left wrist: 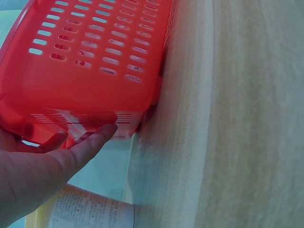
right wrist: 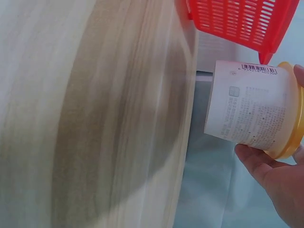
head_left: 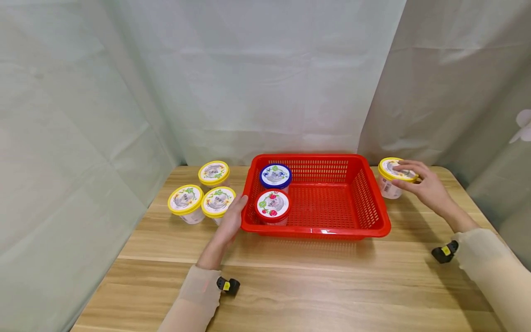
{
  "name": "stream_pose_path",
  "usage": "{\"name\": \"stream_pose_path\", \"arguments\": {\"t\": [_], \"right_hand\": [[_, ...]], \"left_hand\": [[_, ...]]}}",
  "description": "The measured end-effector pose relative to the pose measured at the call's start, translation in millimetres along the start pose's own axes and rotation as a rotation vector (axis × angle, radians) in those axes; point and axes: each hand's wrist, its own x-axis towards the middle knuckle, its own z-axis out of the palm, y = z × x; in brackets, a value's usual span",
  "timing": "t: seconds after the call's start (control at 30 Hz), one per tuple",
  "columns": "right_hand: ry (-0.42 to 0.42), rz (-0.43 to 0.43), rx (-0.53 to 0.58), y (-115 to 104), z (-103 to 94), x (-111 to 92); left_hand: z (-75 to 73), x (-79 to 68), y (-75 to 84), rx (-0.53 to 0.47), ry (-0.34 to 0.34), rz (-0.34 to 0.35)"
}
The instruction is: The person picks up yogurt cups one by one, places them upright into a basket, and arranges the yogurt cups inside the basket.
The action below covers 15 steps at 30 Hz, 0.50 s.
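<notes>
On the wooden surface (head_left: 315, 286), the red basket (head_left: 315, 232) is steadied by the left hand (head_left: 229, 225), clasped on its left rim. By the right hand (head_left: 428, 190), clamped near the lid, a yellow-lidded tub (head_left: 390, 188) is held beside the basket, seemingly lifted. Picking-up is judged in hand; a level carry over the rim, clear of the blue-lidded tub (head_left: 275, 176) inside, would likely be called for.

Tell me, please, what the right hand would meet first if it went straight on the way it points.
Holding a yellow-lidded tub, the right hand would probably bring it against the right side of the red basket first. The tub's height is hard to judge, so it might pass over.
</notes>
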Motion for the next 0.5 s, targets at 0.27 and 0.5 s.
{"name": "stream_pose_path", "arguments": {"t": [0.27,0.5], "right_hand": [[0.013,-0.022,-0.011,-5.0,-1.4,1.8],[0.040,-0.049,-0.005,-10.6,-2.1,3.4]], "left_hand": [[0.1,-0.9,0.6,-0.005,-0.007,0.005],[0.7,-0.9,0.7,-0.020,-0.001,0.005]]}}
